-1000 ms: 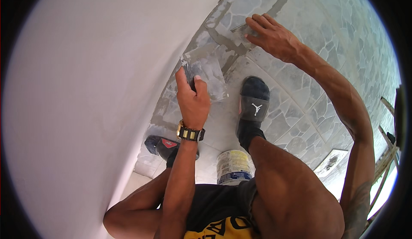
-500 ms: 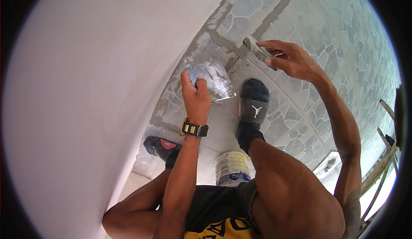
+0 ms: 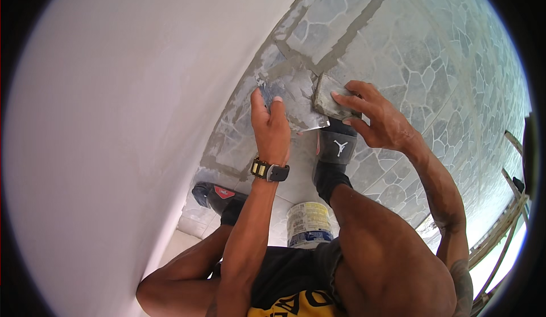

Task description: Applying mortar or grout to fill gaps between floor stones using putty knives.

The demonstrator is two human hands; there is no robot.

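My left hand, with a watch on its wrist, grips a thin, shiny metal plate by its near-left edge, thumb on top. Grey grout paste smears the plate. My right hand holds a flat, squarish grey pad coated in grout, fingers over its top and thumb at the near side. The pad's left edge meets or overlaps the plate's right edge; which one cannot be told. Both are above the patterned tile floor, where wet, dark grout fills the joints.
A white wall rises close on the left. My sandalled right foot is just below the pad, and my left foot lies by the wall. Between my legs stands a bucket. Wooden poles lean at the far right.
My right hand has brought the pad left and nearer, from over the floor joint to the plate's edge, turning its flat face up. The left hand and plate have shifted slightly right.
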